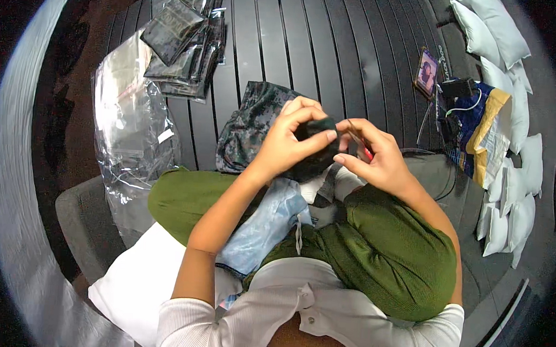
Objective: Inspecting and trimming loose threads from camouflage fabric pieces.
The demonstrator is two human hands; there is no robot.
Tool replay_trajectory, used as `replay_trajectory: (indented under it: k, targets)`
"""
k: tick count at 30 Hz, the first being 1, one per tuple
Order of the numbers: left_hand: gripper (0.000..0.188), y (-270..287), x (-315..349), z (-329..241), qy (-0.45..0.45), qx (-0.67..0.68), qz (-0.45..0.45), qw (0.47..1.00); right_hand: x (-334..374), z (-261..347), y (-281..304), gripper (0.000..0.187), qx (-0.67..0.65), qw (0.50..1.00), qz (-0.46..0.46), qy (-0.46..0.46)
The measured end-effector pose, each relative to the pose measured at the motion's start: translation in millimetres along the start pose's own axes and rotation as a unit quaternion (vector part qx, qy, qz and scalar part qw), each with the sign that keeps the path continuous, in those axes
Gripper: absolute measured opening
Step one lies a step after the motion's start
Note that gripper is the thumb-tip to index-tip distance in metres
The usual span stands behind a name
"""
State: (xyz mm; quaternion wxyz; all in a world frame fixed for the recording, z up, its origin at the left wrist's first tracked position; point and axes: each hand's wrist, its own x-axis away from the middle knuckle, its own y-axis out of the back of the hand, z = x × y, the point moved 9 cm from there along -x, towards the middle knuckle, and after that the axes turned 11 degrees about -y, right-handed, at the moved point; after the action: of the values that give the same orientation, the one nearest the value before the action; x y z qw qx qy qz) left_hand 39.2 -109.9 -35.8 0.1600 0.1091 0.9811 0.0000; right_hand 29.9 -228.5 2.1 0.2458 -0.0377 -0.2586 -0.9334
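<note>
Above my lap, my left hand [295, 137] is closed on a piece of dark camouflage fabric [319, 157], its thumb and fingers gripping the upper edge. My right hand [375, 154] is close beside that edge, thumb and fingertips curled inward. Inside its curled fingers shows a small red object [369, 154], mostly hidden, whose kind I cannot make out. More camouflage cloth [245, 132] lies bunched to the left of the piece, at the edge of the slatted surface. It may be part of the same item.
Plastic-packed camouflage items [184, 42] are stacked at the far left, beside clear plastic bags [131, 117]. A phone [426, 72], a black charger [458, 88] with cables and a blue-and-yellow bag [484, 133] are at the right. Beyond are white pillow-like packs [506, 214]. Pale blue cloth [266, 219] covers part of my lap.
</note>
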Motion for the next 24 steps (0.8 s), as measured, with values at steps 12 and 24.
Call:
replay_trajectory:
  k: [12,24]
  targets:
    - [0.017,-14.8,4.3,13.6,0.109,0.105,0.109,0.983,-4.8,-15.6,4.1,0.038,-0.085,0.994,0.003,-0.075]
    - [0.021,-34.2,22.6,21.1,0.265,0.286,0.144,0.910,-7.3,-27.5,-7.2,0.030,-0.223,0.970,0.049,-0.077]
